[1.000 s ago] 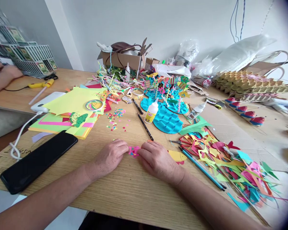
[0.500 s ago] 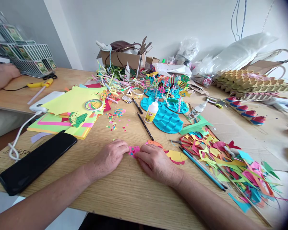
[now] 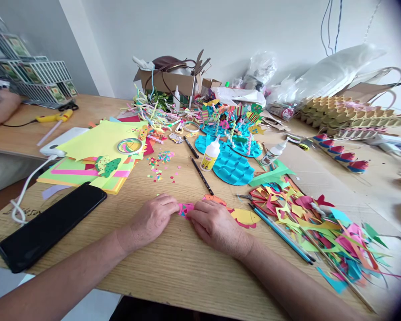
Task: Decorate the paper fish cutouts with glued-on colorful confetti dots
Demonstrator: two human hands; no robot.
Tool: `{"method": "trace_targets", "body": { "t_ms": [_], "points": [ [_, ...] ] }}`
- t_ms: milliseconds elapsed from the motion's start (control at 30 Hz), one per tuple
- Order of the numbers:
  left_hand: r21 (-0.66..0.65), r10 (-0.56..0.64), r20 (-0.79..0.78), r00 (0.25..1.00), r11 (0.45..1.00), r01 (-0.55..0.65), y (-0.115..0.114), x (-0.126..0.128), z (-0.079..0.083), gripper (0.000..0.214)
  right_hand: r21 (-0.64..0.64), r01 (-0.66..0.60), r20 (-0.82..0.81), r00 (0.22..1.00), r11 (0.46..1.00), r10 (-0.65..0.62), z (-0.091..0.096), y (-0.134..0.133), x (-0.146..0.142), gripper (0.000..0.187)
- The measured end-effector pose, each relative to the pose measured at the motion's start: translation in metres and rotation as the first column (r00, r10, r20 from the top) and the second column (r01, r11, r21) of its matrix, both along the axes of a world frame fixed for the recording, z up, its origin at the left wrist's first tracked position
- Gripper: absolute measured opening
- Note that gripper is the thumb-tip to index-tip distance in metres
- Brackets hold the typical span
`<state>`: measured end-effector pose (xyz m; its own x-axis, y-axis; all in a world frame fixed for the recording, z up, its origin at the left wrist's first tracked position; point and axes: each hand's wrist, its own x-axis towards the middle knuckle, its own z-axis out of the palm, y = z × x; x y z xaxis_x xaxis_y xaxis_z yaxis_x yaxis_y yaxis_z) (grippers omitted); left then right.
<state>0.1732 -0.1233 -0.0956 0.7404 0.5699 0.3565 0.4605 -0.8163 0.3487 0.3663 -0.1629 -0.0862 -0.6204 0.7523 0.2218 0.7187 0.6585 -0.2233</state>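
Note:
Between my hands lies a small pink paper cutout (image 3: 186, 209) with coloured bits on it, on the wooden table. My left hand (image 3: 156, 217) pinches its left end with closed fingers. My right hand (image 3: 217, 225) has its fingertips closed at the right end, covering part of the cutout. Just beyond and beside my right hand are an orange paper cutout (image 3: 215, 198) and a yellow paper fish (image 3: 246, 216) with red edging. A black pencil (image 3: 202, 175) points toward my right hand. A white glue bottle (image 3: 210, 154) stands upright behind it.
To the left are a black phone (image 3: 53, 225), a stack of coloured paper (image 3: 96, 138) and paper confetti (image 3: 165, 157). Paper scraps (image 3: 321, 223), scissors (image 3: 259, 201) and a blue pencil (image 3: 280, 232) lie right. Blue bases (image 3: 234, 165) stand behind. Another person's hand (image 3: 5, 102) is far left.
My hands stay almost in place on the pink cutout. The view has shifted very slightly, and the other person's hand at the far left has moved a little to the left.

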Motion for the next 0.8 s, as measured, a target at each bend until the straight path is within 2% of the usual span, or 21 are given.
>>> {"method": "trace_targets", "body": {
  "t_ms": [533, 800],
  "points": [
    [0.001, 0.007, 0.007, 1.000, 1.000, -0.007, 0.0006, 0.0002, -0.0015, 0.031, 0.009, -0.009, -0.018, 1.000, 1.000, 0.010, 0.0014, 0.0025, -0.0003, 0.019],
    [-0.013, 0.000, -0.011, 1.000, 1.000, 0.000, 0.0005, 0.0005, 0.0005, 0.028, -0.043, 0.020, -0.135, 0.990, 0.999, -0.026, -0.0002, 0.0037, 0.0028, 0.021]
  ]
}}
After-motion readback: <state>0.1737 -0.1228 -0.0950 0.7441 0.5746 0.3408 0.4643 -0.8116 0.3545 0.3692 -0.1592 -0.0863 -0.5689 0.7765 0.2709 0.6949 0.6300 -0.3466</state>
